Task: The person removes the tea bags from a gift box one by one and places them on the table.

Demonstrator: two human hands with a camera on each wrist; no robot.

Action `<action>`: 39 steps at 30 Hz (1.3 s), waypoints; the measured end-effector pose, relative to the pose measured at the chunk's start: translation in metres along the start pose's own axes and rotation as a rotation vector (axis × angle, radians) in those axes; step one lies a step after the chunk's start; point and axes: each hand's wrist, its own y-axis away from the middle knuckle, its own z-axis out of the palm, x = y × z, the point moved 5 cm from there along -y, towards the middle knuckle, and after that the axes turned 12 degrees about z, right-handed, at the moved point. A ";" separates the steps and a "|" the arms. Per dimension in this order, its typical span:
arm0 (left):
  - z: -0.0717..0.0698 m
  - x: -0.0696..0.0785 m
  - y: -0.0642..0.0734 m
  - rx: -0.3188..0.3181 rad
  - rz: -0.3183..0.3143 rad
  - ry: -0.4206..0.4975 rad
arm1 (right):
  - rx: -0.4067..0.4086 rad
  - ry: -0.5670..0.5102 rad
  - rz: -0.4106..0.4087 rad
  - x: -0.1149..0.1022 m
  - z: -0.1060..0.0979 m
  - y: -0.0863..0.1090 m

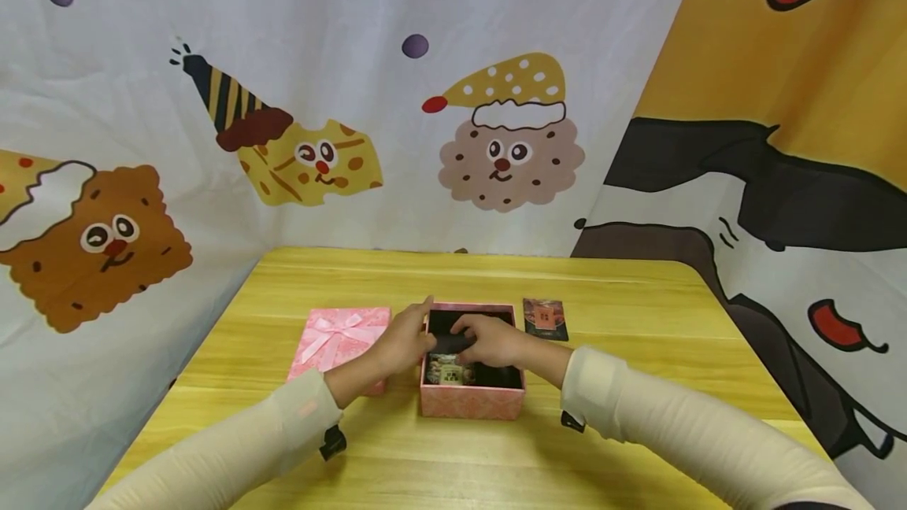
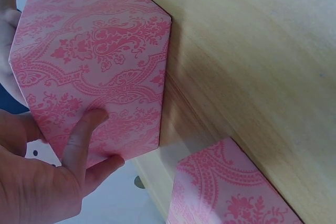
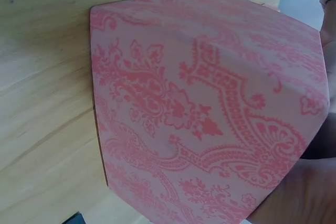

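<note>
Cartoon curtains (image 1: pixel 354 101) surround yellow wooden table (image 1: pixel 623 313).

The left hand (image 2: pixel 37 182) presses its fingers (image 2: pixel 79 135) flat against the patterned side wall of a pink cardboard box with a darker pink damask print (image 2: pixel 100 61). The box stands on a pale wooden worktop (image 2: pixel 252 66). A second pink damask-printed piece (image 2: pixel 231 192) lies just beside it.
</note>
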 end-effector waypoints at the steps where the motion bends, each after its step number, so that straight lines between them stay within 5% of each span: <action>1: 0.000 0.000 0.000 0.004 0.004 -0.003 | 0.006 0.022 -0.004 -0.001 0.000 0.000; 11: 0.000 -0.001 0.000 0.012 0.005 0.011 | 0.037 -0.018 0.005 -0.002 -0.003 0.002; 21: 0.000 0.000 0.001 0.003 0.008 0.017 | -0.110 0.062 -0.033 -0.003 0.011 0.005; 30: 0.000 0.002 0.001 -0.001 0.006 0.016 | -0.120 -0.154 -0.007 0.002 0.010 0.004; 39: 0.001 0.003 0.001 0.014 0.003 0.046 | -0.132 -0.060 -0.060 0.005 0.029 0.003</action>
